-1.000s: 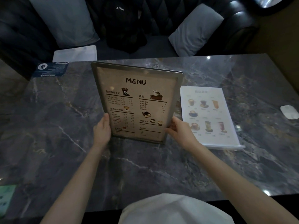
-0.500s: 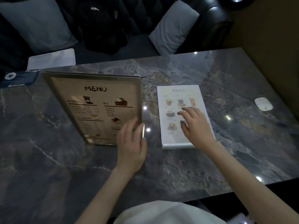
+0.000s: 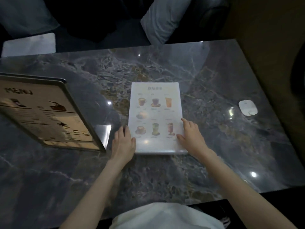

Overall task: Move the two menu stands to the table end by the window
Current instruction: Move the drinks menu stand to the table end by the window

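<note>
The white drinks menu stand (image 3: 155, 116) lies mid-table on the marble table (image 3: 214, 146); my left hand (image 3: 123, 144) and right hand (image 3: 192, 138) pinch its near side edges, thumbs on top. The framed MENU stand (image 3: 44, 113) stands tilted at left.

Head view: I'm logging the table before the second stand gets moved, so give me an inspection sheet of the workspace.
Surface: dark marble table, glossy, with light reflections.
Job's things: framed MENU stand upright at left; white drinks menu stand at centre, facing the person.
Clutter: small white device near the right edge.
Hands: left hand on the drinks stand's left edge, right hand on its right edge; lift not evident.
Cables: nothing seen.
Surroundings: dark sofa with grey cushion beyond the table; the person's white clothing at the bottom.
</note>
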### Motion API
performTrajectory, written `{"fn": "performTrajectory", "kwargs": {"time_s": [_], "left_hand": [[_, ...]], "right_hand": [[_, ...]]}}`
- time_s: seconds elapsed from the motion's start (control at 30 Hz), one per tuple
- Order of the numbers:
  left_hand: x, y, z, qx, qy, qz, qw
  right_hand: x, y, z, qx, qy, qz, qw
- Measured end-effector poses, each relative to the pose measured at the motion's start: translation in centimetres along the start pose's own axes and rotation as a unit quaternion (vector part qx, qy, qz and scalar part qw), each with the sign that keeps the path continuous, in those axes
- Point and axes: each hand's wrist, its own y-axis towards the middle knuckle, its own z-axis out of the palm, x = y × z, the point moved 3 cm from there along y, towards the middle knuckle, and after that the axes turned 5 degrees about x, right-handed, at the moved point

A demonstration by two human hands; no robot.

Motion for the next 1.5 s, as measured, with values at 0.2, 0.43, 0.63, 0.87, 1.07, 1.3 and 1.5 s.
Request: {"fn": "performTrajectory", "kwargs": {"time_s": [0.2, 0.43, 0.63, 0.87, 1.07, 1.3, 1.5], "left_hand": [[0.3, 0.1, 0.6, 0.029, -0.058, -0.025, 0.998], [0.1, 0.0, 0.7, 0.081, -0.161, -0.053, 0.982], [-0.1, -0.5, 0.0, 0.063, -0.204, -0.032, 0.976], [-1.2, -1.2, -2.3, -0.012, -0.3, -0.031, 0.953], [-1.4, -0.6, -3.9, -0.052, -0.305, 0.006, 0.951], [-1.7, 0.5, -3.7, -0.051, -0.312, 0.033, 0.948], [-2.9, 0.9, -3.3, -0.069, -0.322, 0.1, 0.939]], "right_hand": [[-0.9, 1.4, 0.3, 0.082, 0.197, 0.037, 0.976], [-1.5, 1.9, -0.3, 0.11, 0.281, 0.072, 0.951], [-2.0, 2.2, -0.9, 0.099, 0.282, 0.052, 0.953], [-1.7, 1.4, -3.0, 0.029, 0.296, -0.031, 0.954], [-0.6, -0.2, -3.9, -0.029, 0.302, -0.108, 0.947], [-0.7, -2.6, -3.1, -0.142, 0.33, -0.112, 0.926], [-1.8, -4.6, -1.8, -0.242, 0.271, -0.097, 0.927]]}}
